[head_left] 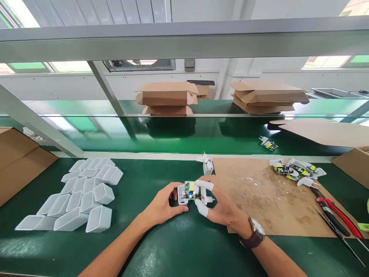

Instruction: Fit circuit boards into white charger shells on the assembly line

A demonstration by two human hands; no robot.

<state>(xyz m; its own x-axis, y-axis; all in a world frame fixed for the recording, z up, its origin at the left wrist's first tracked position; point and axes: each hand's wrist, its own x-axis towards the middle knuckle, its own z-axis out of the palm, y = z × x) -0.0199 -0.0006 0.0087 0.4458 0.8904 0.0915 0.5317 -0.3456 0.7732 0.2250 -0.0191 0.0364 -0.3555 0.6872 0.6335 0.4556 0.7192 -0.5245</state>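
Low over the green table, my left hand [165, 206] pinches a small white plastic charger end piece [181, 195] by its left side. My right hand [220, 204], with white finger cots on thumb and forefinger, grips a circuit board [190, 190] carrying a yellow transformer, along with a white plug part at its right. Board and end piece meet between the hands; whether they are joined I cannot tell. Just beyond, a white charger housing [208, 167] stands with a plug piece at its top.
White open housings [86, 192] sit in rows at left. On a brown board [250, 196] at right lie several circuit boards [296, 171], red-handled pliers [340, 215] and tweezers [337, 231]. One circuit board [268, 144] rests on the green conveyor [173, 134] behind. Cardboard boxes [167, 96] stand farther back.
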